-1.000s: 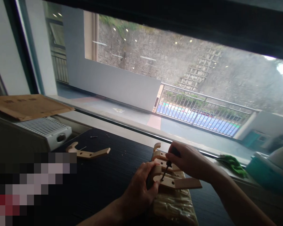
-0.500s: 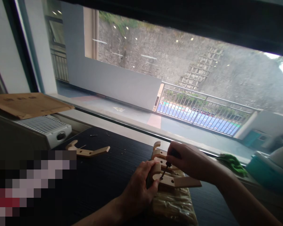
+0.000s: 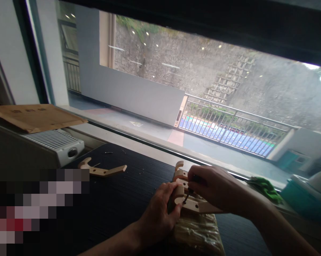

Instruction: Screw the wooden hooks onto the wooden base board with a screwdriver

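A stack of pale wooden hook-shaped pieces [image 3: 188,203] lies on a plastic-wrapped bundle [image 3: 196,233] on the dark table [image 3: 117,202]. My left hand [image 3: 159,215] grips the near left end of the top piece. Closed around the dark handle of a small screwdriver [image 3: 189,190], my right hand [image 3: 216,188] holds the tip down in a hole of that top piece. Another single wooden hook piece [image 3: 101,170] lies apart at the table's far left.
A white heater [image 3: 56,144] with a brown cardboard sheet [image 3: 35,117] on top stands at the left. A green cloth [image 3: 264,186] and a teal box [image 3: 304,201] lie at the right by the window sill. A small screw [image 3: 108,152] lies near the single piece.
My right hand has lowered slightly over the screwdriver. The view has shifted a little to the left. The wooden pieces and my left hand stay in place.
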The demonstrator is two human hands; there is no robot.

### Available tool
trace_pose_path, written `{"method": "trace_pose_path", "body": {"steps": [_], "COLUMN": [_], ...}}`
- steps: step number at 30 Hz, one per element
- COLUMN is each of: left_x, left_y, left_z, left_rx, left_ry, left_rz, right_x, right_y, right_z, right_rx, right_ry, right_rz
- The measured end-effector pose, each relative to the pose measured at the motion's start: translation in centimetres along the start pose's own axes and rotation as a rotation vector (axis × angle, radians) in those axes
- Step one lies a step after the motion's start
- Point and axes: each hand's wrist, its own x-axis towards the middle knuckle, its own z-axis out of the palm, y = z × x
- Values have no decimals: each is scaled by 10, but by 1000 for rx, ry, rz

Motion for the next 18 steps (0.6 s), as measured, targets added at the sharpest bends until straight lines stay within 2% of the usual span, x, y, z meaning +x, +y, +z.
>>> {"method": "trace_pose_path", "body": {"steps": [9,18], "left_x": [-2,0], "left_y": [-6,-1], "left_z": [4,0], "left_rx": [40,-1], "left_ry": [24,1], "left_rz": [34,7], "right_x": [4,-4], "right_y": [11,-1], "right_z": [6,-8], "right_rx": [-25,-15], "right_ry": [22,-52], "right_rz": [145,-12]}}
